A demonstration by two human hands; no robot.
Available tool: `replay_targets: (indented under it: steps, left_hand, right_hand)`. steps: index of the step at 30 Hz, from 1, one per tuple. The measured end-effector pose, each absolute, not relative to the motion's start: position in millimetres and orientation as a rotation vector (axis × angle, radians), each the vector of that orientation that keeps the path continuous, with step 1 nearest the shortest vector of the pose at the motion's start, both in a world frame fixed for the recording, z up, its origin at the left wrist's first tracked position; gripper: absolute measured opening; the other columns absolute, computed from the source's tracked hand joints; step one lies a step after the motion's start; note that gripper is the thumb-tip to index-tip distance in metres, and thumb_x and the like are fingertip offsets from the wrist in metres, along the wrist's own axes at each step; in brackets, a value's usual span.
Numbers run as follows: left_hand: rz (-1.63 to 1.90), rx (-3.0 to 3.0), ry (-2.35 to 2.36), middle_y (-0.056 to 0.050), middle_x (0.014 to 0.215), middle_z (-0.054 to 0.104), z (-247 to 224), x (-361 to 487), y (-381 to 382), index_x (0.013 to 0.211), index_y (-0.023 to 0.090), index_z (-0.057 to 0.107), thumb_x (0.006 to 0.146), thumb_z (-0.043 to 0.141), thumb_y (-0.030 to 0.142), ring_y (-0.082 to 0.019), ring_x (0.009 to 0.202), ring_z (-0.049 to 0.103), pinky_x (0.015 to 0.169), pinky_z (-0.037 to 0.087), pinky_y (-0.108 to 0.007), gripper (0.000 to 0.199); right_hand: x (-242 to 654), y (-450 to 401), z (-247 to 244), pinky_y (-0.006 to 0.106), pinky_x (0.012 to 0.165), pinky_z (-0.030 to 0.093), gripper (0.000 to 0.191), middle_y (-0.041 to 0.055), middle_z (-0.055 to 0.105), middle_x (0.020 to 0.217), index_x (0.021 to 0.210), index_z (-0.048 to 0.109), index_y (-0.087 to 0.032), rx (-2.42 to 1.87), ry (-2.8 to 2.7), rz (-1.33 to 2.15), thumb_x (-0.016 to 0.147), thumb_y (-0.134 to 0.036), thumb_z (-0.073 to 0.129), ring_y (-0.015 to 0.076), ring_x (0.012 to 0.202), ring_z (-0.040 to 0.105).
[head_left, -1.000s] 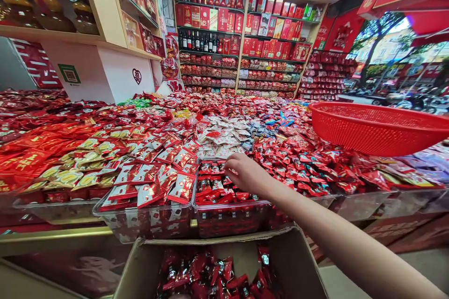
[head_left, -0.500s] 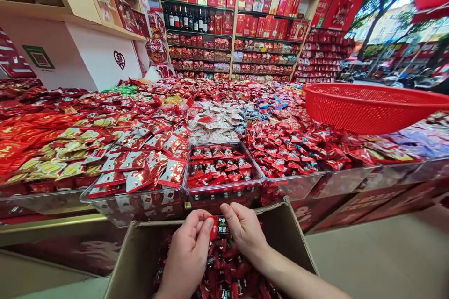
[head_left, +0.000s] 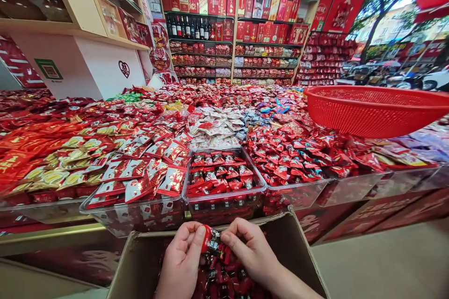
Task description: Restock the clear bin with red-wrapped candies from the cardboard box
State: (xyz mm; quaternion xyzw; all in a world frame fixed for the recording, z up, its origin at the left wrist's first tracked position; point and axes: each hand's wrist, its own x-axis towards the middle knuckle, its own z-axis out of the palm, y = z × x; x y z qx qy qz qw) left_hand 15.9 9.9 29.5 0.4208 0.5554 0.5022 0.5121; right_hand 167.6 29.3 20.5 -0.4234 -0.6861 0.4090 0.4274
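Both of my hands are inside an open cardboard box (head_left: 294, 238) at the bottom centre, which is full of small red-and-black wrapped candies (head_left: 228, 275). My left hand (head_left: 180, 259) and my right hand (head_left: 250, 250) are closed together on a bunch of these candies (head_left: 210, 242), lifted slightly above the pile. Just beyond the box stands a clear plastic bin (head_left: 224, 196) partly filled with the same red-and-black candies.
A wide display of clear bins heaped with red wrapped sweets (head_left: 291, 149) spreads across the counter. A red mesh basket (head_left: 372, 110) rests on the sweets at the right. Shelves of red boxes and bottles (head_left: 224, 18) line the back wall. Bare floor (head_left: 386, 261) lies right.
One second ago my right hand reached into the clear bin; it then came down into the cardboard box, where both hands now grip a bunch of candies.
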Motion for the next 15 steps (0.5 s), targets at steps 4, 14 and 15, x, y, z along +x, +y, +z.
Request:
replay_targets:
  steps: [4,14,15]
  left_hand:
    - [1.194,0.944,1.273,0.007,0.049,0.055,25.9,9.5,8.1,0.083,0.019,0.050,0.066,0.061,0.041,-0.005,0.042,0.042,0.039,0.031,-0.014,0.030]
    - [1.116,0.915,1.259,0.000,0.055,0.065,31.4,0.9,1.9,0.087,0.018,0.052,0.066,0.056,0.051,-0.012,0.046,0.056,0.041,0.032,-0.017,0.038]
    - [1.073,0.952,1.298,-0.001,0.056,0.066,21.0,-2.6,2.6,0.081,0.017,0.053,0.064,0.059,0.050,-0.012,0.047,0.056,0.041,0.031,-0.017,0.038]
  right_hand:
    - [174.0,25.0,30.0,0.025,0.073,0.043,0.036,0.0114,0.054,0.105,0.100,0.050,-0.016,-0.714,-2.183,0.502,0.072,-0.039,0.056,0.0162,0.090,0.049]
    - [200.5,54.0,91.4,0.026,0.067,0.039,0.013,0.0064,0.061,0.094,0.078,0.055,-0.013,-0.638,-2.318,-0.293,0.082,-0.014,0.042,0.0142,0.077,0.047]
    - [204.4,70.2,99.7,0.027,0.070,0.038,0.014,0.0075,0.060,0.092,0.076,0.055,-0.013,-0.743,-2.312,-0.353,0.082,-0.013,0.042,0.0149,0.079,0.047]
